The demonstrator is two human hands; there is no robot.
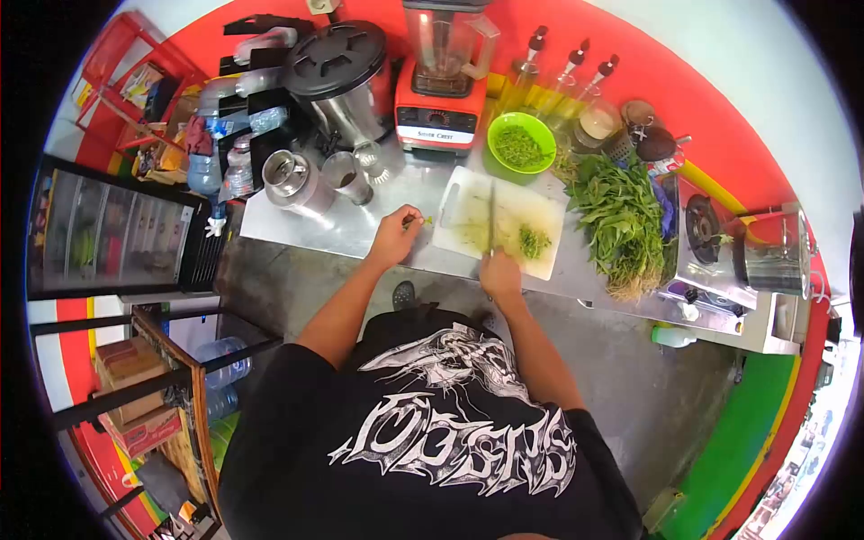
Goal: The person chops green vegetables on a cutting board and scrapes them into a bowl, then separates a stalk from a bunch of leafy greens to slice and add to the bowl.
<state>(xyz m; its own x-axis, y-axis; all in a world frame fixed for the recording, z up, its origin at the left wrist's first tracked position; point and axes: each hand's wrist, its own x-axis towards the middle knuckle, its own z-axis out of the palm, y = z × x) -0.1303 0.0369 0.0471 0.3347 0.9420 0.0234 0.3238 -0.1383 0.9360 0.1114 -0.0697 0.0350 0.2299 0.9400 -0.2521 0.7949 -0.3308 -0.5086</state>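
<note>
In the head view my right hand is wrapped round the handle of a knife, whose blade points away from me over a white cutting board. Chopped green herbs lie in a small heap on the board, right of the blade. My left hand is closed in a pinch off the board's left side. A small green herb piece shows at its fingertips; the rest is hidden. Behind the board, a green bowl holds more chopped greens. Unchopped leafy greens lie to the right.
A red blender stands behind the board, with a lidded steel container beside it. Left sit a metal jug and a glass. Several bottles with pourers line the back. A stove with a pot is right.
</note>
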